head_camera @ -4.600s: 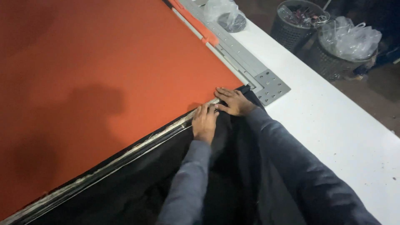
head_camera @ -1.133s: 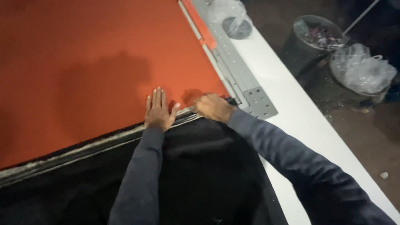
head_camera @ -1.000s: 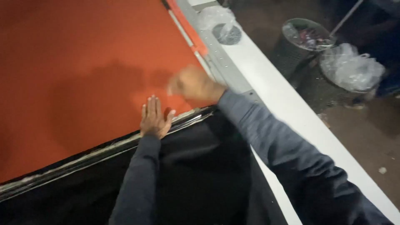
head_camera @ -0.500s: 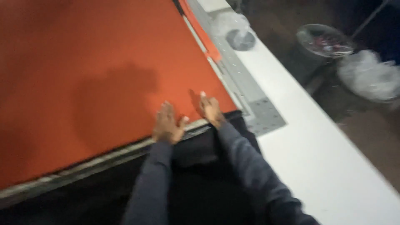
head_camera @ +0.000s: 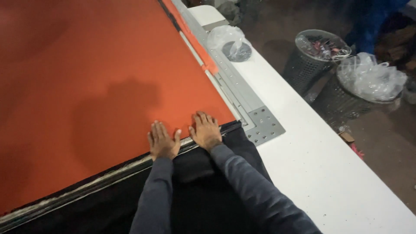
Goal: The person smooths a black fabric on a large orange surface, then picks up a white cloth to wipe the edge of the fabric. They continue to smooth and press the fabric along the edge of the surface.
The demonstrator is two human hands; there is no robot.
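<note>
- While both palms lie flat, the left hand [head_camera: 163, 141] and right hand [head_camera: 205, 131], fingers spread and gripping nothing, press the orange sheet [head_camera: 99, 86] at its lower edge.
- Black fabric [head_camera: 199, 190] lies toward six o'clock, its edge tucked against the pale strip [head_camera: 108, 175].
- Near the metal corner plate [head_camera: 265, 125], at three o'clock, the seam looks seated; the stretch toward eight o'clock seemingly remains.

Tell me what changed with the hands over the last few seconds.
The right hand lifted off the edge strip near the metal plate a second ago and came back down flat on the orange sheet, close beside the left hand. The left hand moved up from the strip onto the sheet, palm down. Neither grips anything. Sheet, black cloth and white table look unchanged.
</note>
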